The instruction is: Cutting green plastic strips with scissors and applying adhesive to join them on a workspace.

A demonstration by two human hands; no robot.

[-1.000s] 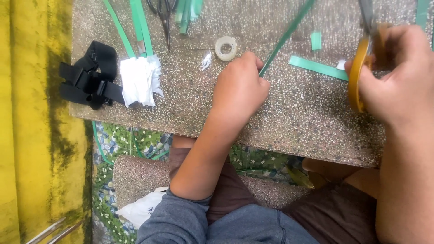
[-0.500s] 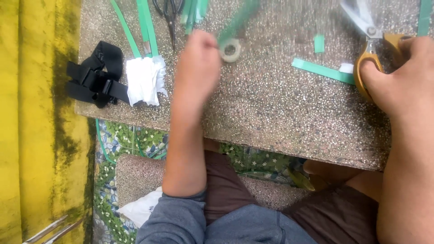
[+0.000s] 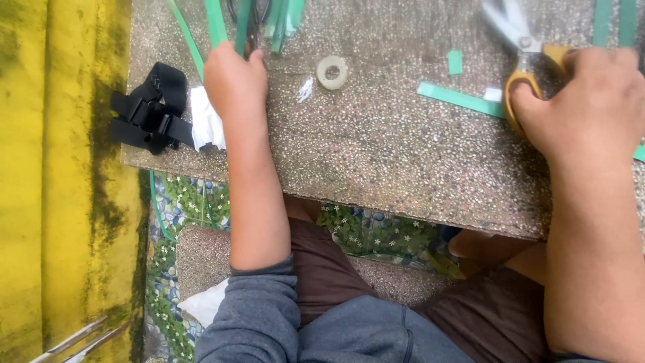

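Observation:
My left hand rests at the left of the speckled stone table, closed on a long green strip that runs up out of view. Beside it lie more green strips and a white crumpled paper. At the upper right, my right hand grips yellow-handled scissors, blades pointing up-left and blurred. A cut green strip lies just left of the scissors, with a short green piece above it. A small roll of clear tape sits between my hands.
A black strap with buckles lies at the table's left edge. More green strips lie at the top right. A yellow wall stands to the left. Patterned cloth and a stone bench show below the table.
My left hand has moved left across the table from near the tape roll to the pile of strips, carrying the green strip. My right hand with the scissors shifted slightly.

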